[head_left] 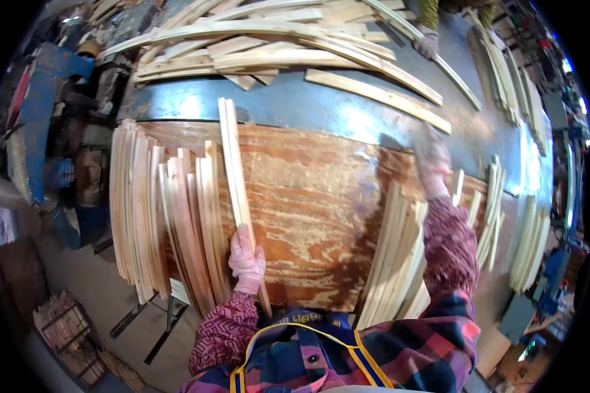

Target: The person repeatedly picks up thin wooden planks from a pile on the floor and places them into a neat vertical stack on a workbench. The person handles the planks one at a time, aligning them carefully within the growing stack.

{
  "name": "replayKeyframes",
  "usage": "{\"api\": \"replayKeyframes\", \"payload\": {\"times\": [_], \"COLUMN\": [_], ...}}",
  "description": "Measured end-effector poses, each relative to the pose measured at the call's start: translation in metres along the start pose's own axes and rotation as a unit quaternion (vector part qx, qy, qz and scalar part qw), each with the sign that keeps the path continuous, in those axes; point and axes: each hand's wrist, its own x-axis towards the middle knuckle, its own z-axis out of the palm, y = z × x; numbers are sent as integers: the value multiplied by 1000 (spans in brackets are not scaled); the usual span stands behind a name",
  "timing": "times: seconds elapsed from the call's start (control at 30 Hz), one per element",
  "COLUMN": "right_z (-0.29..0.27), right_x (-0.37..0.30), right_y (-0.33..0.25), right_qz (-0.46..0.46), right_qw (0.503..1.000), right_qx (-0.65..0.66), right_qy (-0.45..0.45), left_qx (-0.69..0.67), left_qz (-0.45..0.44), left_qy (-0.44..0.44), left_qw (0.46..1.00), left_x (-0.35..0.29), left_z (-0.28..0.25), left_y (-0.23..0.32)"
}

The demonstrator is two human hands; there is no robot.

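My left hand, in a pale pink glove, grips a long pale wooden strip near its lower part. The strip stands slightly tilted on a worn plywood board, its far end reaching past the board onto the metal table; it looks like two strips side by side. My right hand, also gloved, is stretched out to the far right and smeared by motion. It is close to the near end of a loose wooden strip; whether it touches it I cannot tell.
Upright rows of strips line the board's left and right. A loose heap of strips covers the metal table's far side. Another person's gloved hand holds a strip at far right. Blue machinery stands left.
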Motion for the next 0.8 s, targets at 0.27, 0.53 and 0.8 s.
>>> {"api": "replayKeyframes", "payload": {"times": [0.27,0.53,0.8], "right_z": [118,49,18], "right_x": [175,47,97], "right_y": [-206,-218,-124], "right_qz": [-198,-432,-42], "right_qw": [980,901,967], "right_qx": [-35,-40,-74], "right_qy": [-3,18,-241], "left_qx": [68,-609,-631], "left_qz": [35,-118,-175], "left_qy": [-3,-191,-474], "left_qw": [997,761,588], "left_x": [7,71,41], "left_z": [-13,-43,-32], "left_y": [14,64,101]}}
